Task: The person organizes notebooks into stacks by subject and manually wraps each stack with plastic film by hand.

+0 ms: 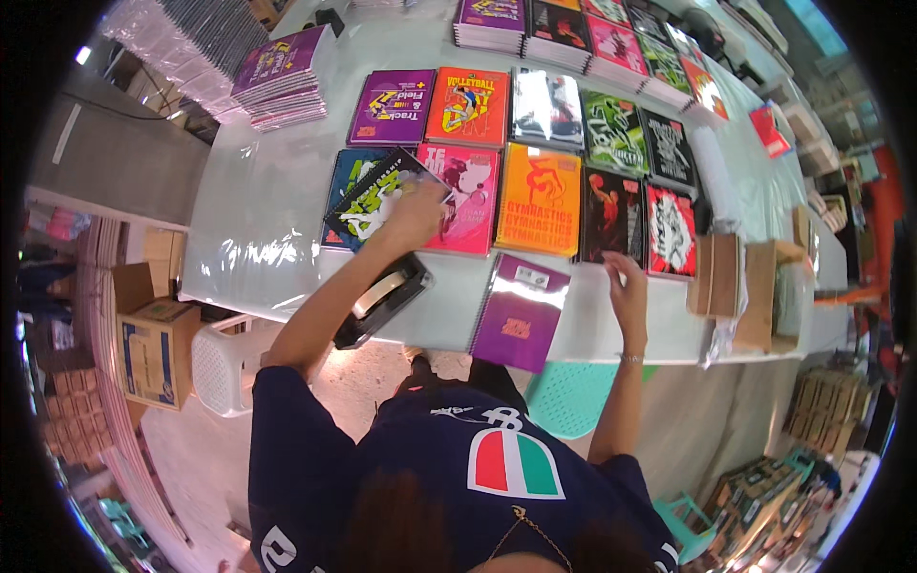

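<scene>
My left hand (417, 212) is closed on a black and green spiral notebook (374, 202), which lies tilted over a dark blue notebook (341, 187) and overlaps a pink notebook (471, 222). Below that hand is a black tape dispenser (382, 298) with a roll of tape. A purple spiral notebook (523, 310) with a small white label lies at the table's near edge, partly overhanging it. My right hand (627, 288), fingers bent and apart with nothing visible in them, is by the lower edge of a black notebook with a red player (611, 215).
Two rows of sports notebooks, among them an orange one (538, 205), cover the middle of the table (258, 210). Taller stacks (554, 53) stand behind, and wrapped stacks (277, 76) at far left. Cardboard boxes (716, 275) sit at the right edge. A green stool (571, 396) is below the table edge.
</scene>
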Motion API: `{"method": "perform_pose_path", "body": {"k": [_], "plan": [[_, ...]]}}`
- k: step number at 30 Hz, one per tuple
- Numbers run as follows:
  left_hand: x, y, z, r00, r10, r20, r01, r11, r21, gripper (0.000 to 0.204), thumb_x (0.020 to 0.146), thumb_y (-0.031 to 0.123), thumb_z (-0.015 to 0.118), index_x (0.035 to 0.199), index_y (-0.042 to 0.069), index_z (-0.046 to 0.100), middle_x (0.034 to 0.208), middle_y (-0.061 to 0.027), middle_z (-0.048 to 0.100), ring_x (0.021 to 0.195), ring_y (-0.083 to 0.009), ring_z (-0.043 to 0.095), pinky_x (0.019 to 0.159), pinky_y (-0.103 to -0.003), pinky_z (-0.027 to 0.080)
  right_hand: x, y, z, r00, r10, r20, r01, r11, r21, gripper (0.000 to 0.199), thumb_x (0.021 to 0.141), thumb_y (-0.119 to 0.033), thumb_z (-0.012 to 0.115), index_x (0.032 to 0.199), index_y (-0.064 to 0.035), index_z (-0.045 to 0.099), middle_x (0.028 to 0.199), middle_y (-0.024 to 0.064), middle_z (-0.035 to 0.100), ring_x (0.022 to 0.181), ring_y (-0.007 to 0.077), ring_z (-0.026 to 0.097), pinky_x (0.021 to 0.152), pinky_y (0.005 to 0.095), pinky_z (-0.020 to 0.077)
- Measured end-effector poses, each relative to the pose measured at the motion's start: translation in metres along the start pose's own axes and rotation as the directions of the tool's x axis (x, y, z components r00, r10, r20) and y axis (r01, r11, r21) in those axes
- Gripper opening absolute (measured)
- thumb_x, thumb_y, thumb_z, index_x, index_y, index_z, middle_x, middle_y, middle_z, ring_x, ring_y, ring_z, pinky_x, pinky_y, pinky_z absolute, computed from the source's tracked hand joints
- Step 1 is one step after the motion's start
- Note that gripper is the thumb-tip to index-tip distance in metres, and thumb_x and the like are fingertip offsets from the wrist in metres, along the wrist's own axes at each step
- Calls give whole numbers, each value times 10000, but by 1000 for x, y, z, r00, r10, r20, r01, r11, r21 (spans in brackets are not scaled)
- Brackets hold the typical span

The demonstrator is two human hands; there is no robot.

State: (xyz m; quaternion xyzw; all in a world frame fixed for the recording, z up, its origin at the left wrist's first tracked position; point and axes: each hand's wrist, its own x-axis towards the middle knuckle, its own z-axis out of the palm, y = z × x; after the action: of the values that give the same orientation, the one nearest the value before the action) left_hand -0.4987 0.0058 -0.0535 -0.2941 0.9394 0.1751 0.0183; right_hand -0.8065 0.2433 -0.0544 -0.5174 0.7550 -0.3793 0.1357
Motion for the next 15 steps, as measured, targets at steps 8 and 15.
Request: {"method": "perform_pose_path", "body": {"k": [8,15], "plan": [[25,-65,20,657,-713,-244,743,668,49,723,900,574,442,1374,30,404,1366,-316,352,1167,-471,481,946,-640,356,238,30,78,951,-305,58,295,946,135,181,827,-6,603,1003,-15,647,950,160,638,867,293,619,773,329,468],[185,-130,-18,751,-450,-483,387,893,-230,806,834,595,559,1388,34,393,1361,-252,381,1235,-430,412,1033,-472,353,400,23,156,851,-456,263,489,869,-74,600,744,-367,726,1236,-73,551,1215,152,582,1166,351,515,924,483,412]]}}
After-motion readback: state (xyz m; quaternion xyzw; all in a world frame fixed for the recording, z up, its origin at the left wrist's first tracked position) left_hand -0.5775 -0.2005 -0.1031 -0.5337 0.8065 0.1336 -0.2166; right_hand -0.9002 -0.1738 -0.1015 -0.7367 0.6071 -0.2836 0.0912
